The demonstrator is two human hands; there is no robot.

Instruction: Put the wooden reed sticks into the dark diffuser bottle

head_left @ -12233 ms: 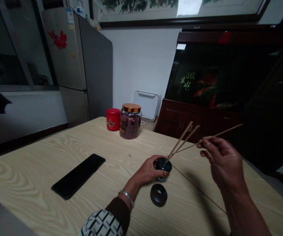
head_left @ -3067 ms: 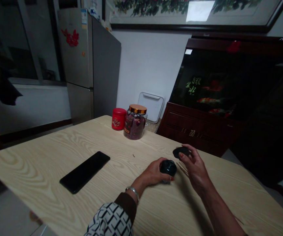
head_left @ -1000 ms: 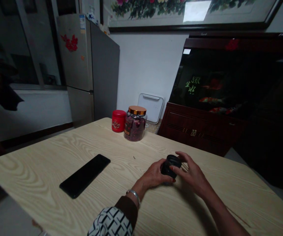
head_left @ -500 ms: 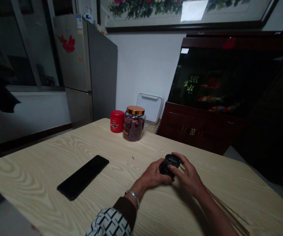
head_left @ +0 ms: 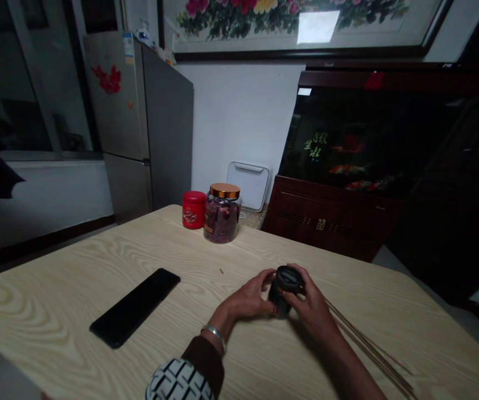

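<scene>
A small dark container [head_left: 280,303] with a round black lid [head_left: 289,278] stands on the wooden table. My left hand [head_left: 251,297] curls round the container's left side, thumb low and fingers behind it. From the right, my right hand [head_left: 308,297] grips the lid, its thumb at the front and fingers over the far rim. The lid sits on the container, slightly tilted toward me; whether it is loose I cannot tell. Several thin brown sticks [head_left: 368,344] lie on the table beside and partly behind my right forearm.
A black phone [head_left: 135,308] lies on the table [head_left: 148,366] to the left. Toward the far edge stand a red canister [head_left: 193,210] and a glass jar [head_left: 221,219] of dried flowers with a copper lid. A tiny brown fragment [head_left: 221,271] lies mid-table.
The view has tilted up slightly. My right hand has shifted on the lid, and the container stands more upright between my hands. Both hands stay on it.
</scene>
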